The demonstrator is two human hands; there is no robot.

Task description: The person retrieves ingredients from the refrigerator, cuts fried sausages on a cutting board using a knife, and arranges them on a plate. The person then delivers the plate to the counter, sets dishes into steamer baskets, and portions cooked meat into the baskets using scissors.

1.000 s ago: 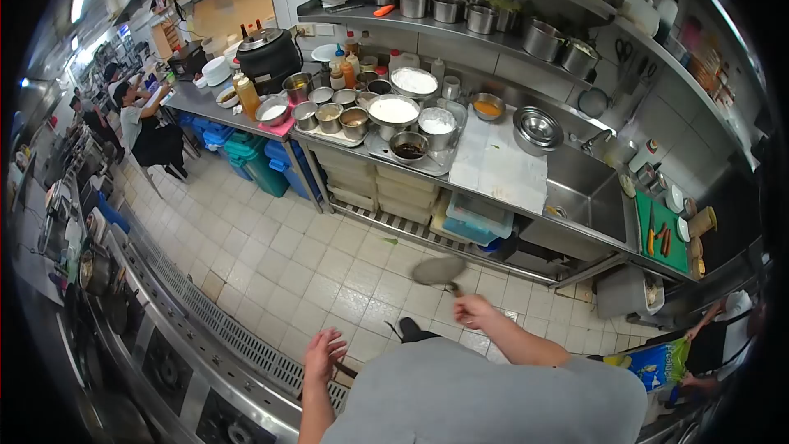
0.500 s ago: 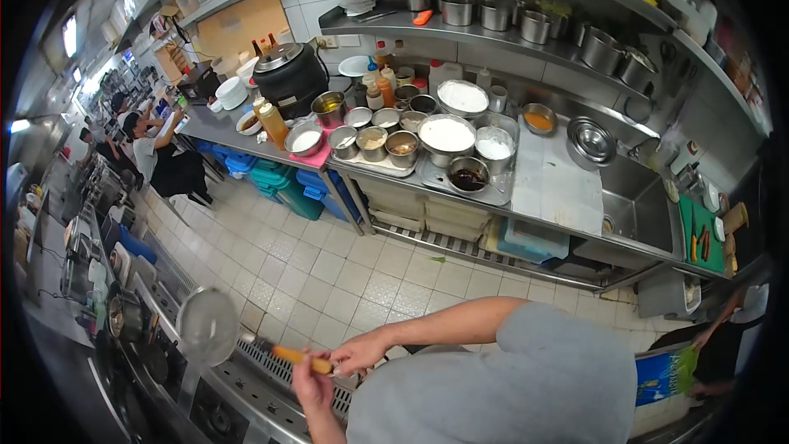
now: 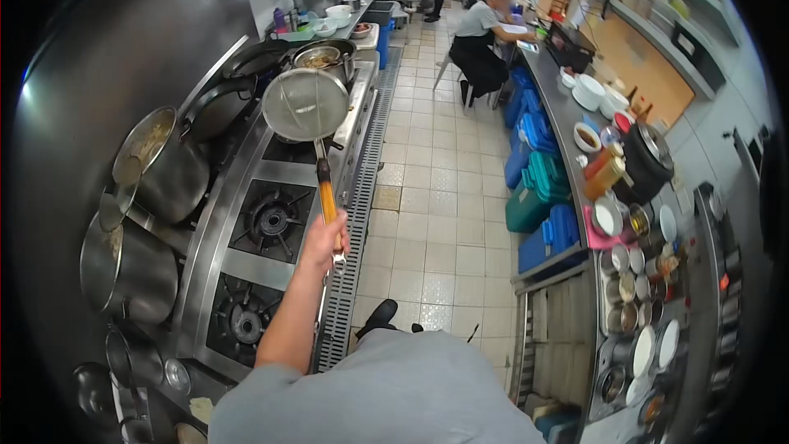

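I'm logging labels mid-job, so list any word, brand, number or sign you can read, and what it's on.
No text is readable in view.
Strainer in the left hand: no lettering seen on its handle.
Squeeze bottle on the right-hand counter: no legible label.
Dark box on the upper right shelf: any marking is too small and blurred to read.
Green bin: no legible wording.

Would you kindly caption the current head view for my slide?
The left hand grips a mesh strainer by its handle beside the stove.
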